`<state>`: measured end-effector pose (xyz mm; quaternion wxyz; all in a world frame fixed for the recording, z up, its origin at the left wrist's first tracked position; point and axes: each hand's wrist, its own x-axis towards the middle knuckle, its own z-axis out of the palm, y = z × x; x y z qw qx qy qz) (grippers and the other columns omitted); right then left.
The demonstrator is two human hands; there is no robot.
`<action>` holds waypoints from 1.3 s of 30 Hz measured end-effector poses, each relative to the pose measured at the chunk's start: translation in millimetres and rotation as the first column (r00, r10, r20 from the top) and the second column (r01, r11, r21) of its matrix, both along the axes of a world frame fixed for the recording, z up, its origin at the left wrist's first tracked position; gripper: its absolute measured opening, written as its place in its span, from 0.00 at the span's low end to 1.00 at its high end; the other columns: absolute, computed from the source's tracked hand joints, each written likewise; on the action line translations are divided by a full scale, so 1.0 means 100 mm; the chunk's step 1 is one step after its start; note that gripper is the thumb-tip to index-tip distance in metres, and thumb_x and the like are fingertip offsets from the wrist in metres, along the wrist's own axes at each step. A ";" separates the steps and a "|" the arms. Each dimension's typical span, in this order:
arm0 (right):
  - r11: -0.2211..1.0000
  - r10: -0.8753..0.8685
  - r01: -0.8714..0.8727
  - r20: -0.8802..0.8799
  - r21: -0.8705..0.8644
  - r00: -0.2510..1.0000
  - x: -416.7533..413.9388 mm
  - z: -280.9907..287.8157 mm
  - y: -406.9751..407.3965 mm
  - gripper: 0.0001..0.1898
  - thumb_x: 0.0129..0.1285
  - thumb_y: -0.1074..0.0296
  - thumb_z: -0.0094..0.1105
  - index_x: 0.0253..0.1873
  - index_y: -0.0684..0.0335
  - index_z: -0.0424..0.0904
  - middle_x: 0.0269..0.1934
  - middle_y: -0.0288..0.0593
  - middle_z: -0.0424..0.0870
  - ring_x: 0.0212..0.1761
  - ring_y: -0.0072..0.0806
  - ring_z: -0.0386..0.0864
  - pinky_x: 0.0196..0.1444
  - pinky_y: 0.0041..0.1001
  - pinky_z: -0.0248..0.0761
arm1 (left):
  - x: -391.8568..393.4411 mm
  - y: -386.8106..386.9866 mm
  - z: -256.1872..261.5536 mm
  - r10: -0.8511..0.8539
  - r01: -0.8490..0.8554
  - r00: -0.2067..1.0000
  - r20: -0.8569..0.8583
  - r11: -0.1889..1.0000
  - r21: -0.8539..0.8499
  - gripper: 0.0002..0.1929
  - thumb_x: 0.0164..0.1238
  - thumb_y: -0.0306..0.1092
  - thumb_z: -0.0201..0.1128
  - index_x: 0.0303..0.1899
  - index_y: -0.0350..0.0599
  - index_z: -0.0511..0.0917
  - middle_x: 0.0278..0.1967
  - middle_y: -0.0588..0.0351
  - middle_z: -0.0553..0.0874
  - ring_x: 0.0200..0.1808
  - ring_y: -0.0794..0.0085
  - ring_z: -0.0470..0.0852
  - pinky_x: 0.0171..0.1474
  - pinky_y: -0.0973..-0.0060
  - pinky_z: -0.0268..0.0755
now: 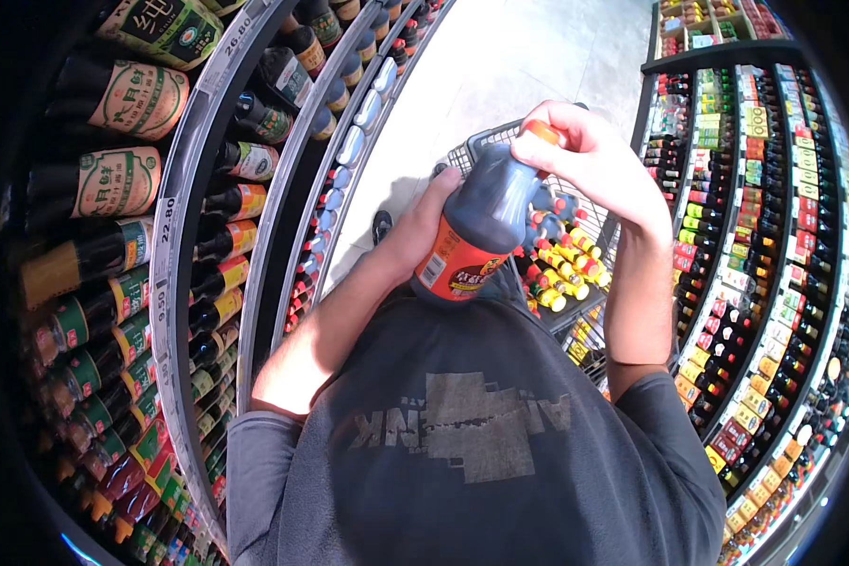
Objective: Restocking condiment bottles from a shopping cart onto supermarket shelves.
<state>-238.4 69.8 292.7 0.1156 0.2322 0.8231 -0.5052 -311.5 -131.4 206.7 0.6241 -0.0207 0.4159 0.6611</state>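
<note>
A large dark plastic bottle (492,191) with a red-orange label and an orange cap (543,131) is held tilted in front of my chest. My left hand (424,226) grips the side of its body, its fingers partly hidden behind the bottle. At the top, the thumb and fingers of my right hand (569,145) close around the cap and neck. Beyond the bottle stands a shopping cart (495,134). In it lie several bottles with yellow caps and labels (562,272) and some dark bottles with red caps (562,205).
Shelves of dark sauce bottles (124,180) rise close on the left, with a price-tag rail (166,233) along the shelf edge. On the right, another shelving unit (743,212) holds many bottles and boxes. A pale floor (516,56) lies between them.
</note>
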 end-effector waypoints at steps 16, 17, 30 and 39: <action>0.912 0.307 -0.142 -0.408 0.386 0.860 -0.06 -0.94 -0.90 0.13 0.51 0.63 0.70 0.35 0.58 0.73 0.25 0.42 0.80 0.27 0.41 0.80 0.27 0.33 0.72 | -0.13 -0.60 -1.23 -0.044 -0.227 0.776 -0.629 0.911 -0.344 0.25 0.81 0.51 0.41 0.62 0.40 0.73 0.57 0.49 0.79 0.61 0.66 0.76 0.64 0.69 0.66; 0.916 0.296 -0.137 -0.405 0.378 0.865 -0.09 -1.07 -0.95 0.13 0.51 0.63 0.70 0.35 0.58 0.73 0.25 0.42 0.80 0.27 0.41 0.80 0.27 0.33 0.72 | -0.20 -0.70 -1.25 0.046 -0.131 0.972 -0.230 0.920 -0.368 0.26 0.81 0.52 0.40 0.65 0.41 0.69 0.60 0.47 0.76 0.62 0.64 0.75 0.65 0.65 0.66; 0.896 0.384 -0.274 -0.298 0.351 0.874 -0.72 -2.47 -1.57 0.11 0.55 0.67 0.63 0.43 0.53 0.76 0.32 0.41 0.76 0.35 0.38 0.81 0.36 0.36 0.76 | -0.79 -0.69 -1.89 0.602 -0.511 0.749 0.277 0.791 -0.337 0.23 0.78 0.48 0.45 0.65 0.45 0.69 0.60 0.52 0.78 0.60 0.64 0.78 0.64 0.65 0.69; 0.989 0.118 -0.141 -0.325 -0.045 0.938 -1.33 -3.33 -1.76 0.13 0.62 0.63 0.61 0.52 0.55 0.79 0.40 0.46 0.82 0.41 0.44 0.82 0.45 0.37 0.74 | -1.62 -1.17 -3.49 0.577 -0.528 0.814 0.064 0.781 -0.332 0.28 0.74 0.57 0.40 0.55 0.40 0.74 0.49 0.41 0.82 0.47 0.53 0.83 0.53 0.54 0.78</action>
